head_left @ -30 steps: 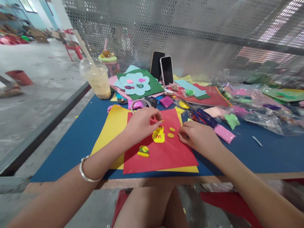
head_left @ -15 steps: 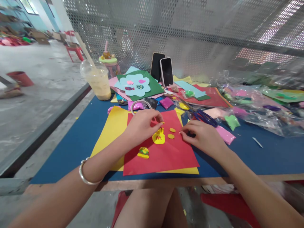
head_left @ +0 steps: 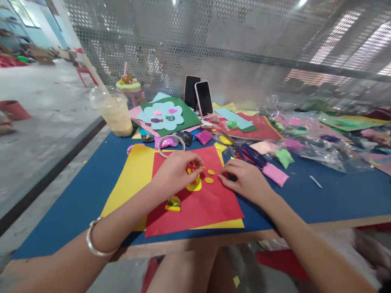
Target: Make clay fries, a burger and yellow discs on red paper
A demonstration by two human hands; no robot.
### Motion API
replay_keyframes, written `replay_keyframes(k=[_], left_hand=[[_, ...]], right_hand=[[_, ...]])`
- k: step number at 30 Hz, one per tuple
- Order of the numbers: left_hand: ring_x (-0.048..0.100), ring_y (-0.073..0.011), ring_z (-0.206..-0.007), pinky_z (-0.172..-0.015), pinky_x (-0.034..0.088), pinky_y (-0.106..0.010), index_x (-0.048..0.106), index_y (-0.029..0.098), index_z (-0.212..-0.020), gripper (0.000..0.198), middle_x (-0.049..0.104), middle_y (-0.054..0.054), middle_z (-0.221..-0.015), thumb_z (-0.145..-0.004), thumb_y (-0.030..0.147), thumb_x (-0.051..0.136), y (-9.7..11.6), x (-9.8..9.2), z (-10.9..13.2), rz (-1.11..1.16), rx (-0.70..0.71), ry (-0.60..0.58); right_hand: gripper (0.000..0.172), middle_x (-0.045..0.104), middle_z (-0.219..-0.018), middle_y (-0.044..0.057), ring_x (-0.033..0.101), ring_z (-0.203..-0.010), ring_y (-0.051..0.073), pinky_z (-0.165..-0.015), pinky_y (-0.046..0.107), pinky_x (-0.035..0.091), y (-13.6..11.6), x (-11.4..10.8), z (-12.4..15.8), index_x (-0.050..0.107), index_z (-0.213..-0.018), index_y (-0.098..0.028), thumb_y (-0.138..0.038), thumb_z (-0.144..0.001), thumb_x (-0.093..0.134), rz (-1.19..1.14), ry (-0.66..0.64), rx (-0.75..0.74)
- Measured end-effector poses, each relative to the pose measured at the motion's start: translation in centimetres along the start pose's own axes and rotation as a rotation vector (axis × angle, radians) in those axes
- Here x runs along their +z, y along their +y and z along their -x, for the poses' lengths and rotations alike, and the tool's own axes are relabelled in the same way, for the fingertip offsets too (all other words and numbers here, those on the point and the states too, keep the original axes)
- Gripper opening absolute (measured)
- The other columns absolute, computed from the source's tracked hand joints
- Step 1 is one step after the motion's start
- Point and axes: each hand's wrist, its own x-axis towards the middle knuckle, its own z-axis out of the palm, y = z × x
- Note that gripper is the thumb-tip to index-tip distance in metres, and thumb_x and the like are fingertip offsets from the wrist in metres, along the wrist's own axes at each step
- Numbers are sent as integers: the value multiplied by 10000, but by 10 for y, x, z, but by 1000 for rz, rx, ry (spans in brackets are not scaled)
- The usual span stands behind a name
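My left hand [head_left: 179, 169] is closed in a pinch on a small yellow clay piece [head_left: 202, 167], just above a yellow clay fries shape [head_left: 194, 186] with a red M, and its fingers partly cover the shape's top. Two flat yellow clay ovals [head_left: 209, 180] lie right of it on the red paper [head_left: 198, 209]. Nearer the front edge sits a small clay burger [head_left: 173, 204]. My right hand [head_left: 246, 179] rests at the red sheet's right edge, thumb and forefinger pressed together; whether anything is between them I cannot make out. Yellow paper [head_left: 126, 179] shows beneath the red sheet.
A roll of tape [head_left: 160, 150] stands behind my left hand. Dark blue-handled scissors [head_left: 252, 155] and a pink clay packet [head_left: 275, 175] lie beyond my right hand. A drink cup [head_left: 114, 116] stands at the left; two phones [head_left: 204, 98] lean against the mesh at the back.
The whole view has shifted, so the table things appear further left. My left hand with the yellow piece has come slightly lower over the fries shape. My right hand stays near the red paper's edge.
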Motion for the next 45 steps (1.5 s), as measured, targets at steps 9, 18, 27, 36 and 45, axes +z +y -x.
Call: replay_keyframes(k=[9, 18, 27, 36, 45], left_hand=[[640, -163, -785, -713, 499, -265, 658, 184, -792, 105, 705, -13, -832, -809, 268, 599, 10, 1, -10, 185, -71, -39], [652, -166, -728, -633, 473, -245, 678, 179, -797, 116, 715, -19, -806, -806, 258, 594, 26, 18, -43, 129, -118, -251], [653, -195, -827, -670, 456, -251, 699, 192, -839, 102, 723, -30, -872, -809, 217, 606, 31, 30, -48, -168, -9, -344], [647, -182, -776, -659, 445, -250, 708, 194, -858, 131, 725, -29, -848, -831, 246, 592, 29, 31, -49, -171, -12, -373], [615, -214, -885, -752, 464, -295, 744, 202, -939, 199, 697, -71, -930, -868, 269, 571, 16, 39, -45, -213, 93, -312]], right_hand=[[80, 619, -747, 35, 584, -694, 160, -625, 255, 443, 6, 0, -3, 651, -763, -177, -171, -807, 584, -209, 93, 112], [93, 625, -736, 29, 573, -647, 152, -604, 263, 432, 25, -3, 1, 650, -730, -184, -195, -798, 587, -244, 264, 214], [110, 611, -716, 23, 557, -619, 146, -596, 266, 429, 24, -6, 2, 662, -732, -185, -217, -813, 594, -212, 364, 201], [107, 609, -716, 23, 560, -618, 145, -608, 265, 443, 24, -5, 4, 673, -734, -190, -217, -805, 597, -210, 396, 208], [121, 625, -730, 32, 580, -674, 165, -629, 275, 442, 24, -3, 4, 669, -721, -202, -225, -807, 588, -161, 333, 202]])
